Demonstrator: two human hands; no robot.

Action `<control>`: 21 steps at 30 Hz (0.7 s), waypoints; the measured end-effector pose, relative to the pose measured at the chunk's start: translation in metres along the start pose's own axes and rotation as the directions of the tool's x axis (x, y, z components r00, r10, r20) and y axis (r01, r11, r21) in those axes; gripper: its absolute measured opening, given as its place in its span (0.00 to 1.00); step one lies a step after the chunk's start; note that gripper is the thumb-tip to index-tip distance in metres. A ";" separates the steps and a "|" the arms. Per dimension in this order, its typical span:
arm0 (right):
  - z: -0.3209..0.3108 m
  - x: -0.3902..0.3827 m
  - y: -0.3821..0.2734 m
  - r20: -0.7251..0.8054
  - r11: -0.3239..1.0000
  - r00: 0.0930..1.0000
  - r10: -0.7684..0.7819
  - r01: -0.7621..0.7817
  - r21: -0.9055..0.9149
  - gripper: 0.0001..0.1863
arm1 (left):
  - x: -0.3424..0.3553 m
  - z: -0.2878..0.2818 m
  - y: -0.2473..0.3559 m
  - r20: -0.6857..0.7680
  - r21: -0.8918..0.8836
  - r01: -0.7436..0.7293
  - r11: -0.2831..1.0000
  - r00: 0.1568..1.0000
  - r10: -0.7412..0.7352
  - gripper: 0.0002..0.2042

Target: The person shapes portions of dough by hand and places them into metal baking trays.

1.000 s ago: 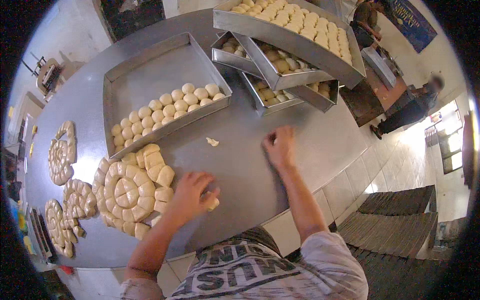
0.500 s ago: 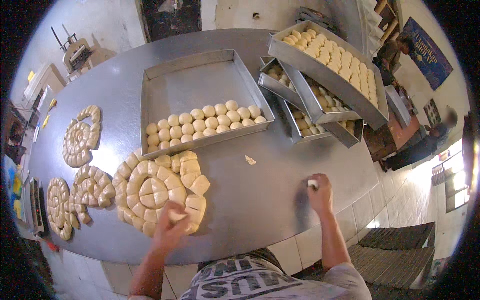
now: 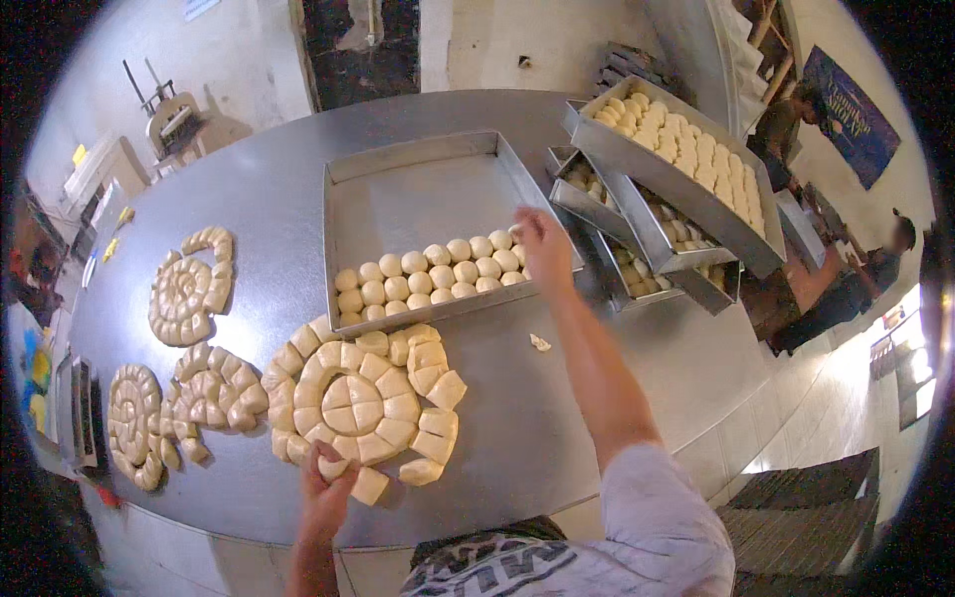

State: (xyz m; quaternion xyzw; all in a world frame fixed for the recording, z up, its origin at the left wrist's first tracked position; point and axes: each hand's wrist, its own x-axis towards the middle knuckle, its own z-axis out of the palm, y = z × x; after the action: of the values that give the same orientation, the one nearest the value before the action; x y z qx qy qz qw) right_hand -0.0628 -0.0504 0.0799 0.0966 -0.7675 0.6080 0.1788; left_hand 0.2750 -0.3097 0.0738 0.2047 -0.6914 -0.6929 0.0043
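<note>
Near the table's front, my left hand point(image 3: 326, 493) is closed round a pale dough piece point(image 3: 334, 469), beside the lower edge of a large round of cut dough point(image 3: 353, 403). My right arm reaches forward over a deep metal tray point(image 3: 343, 234). At the right end of the tray's back row, my right hand point(image 3: 544, 251) is closed on a dough ball point(image 3: 515, 231), mostly hidden by the fingers. Several smooth dough balls point(image 3: 439, 256) sit in close rows along the tray's near side; the far part of its bottom is bare metal.
Stacked trays point(image 3: 657, 239) filled with dough balls lean at the right. Smaller cut dough rounds point(image 3: 189, 289) lie at the left of the metal table point(image 3: 557, 398). A dough scrap point(image 3: 539, 342) rests near the tray. Two people point(image 3: 786, 129) are at the far right.
My right hand has gone from the bare table at the right up to the tray's back row. My left hand stays by the cut dough round. The view has shifted slightly.
</note>
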 end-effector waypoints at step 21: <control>-0.146 -0.210 0.035 -0.027 0.572 0.999 0.017 -0.032 -0.820 0.19 | -0.040 0.099 0.076 0.673 -0.737 0.371 0.565 0.333 0.660 0.34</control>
State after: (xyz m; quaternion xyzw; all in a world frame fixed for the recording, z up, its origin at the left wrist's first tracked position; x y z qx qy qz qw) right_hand 0.1400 0.0851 -0.0051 -0.0127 -0.9615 0.1872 0.2009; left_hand 0.2616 -0.2064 0.1541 -0.3302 -0.1786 -0.8997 -0.2226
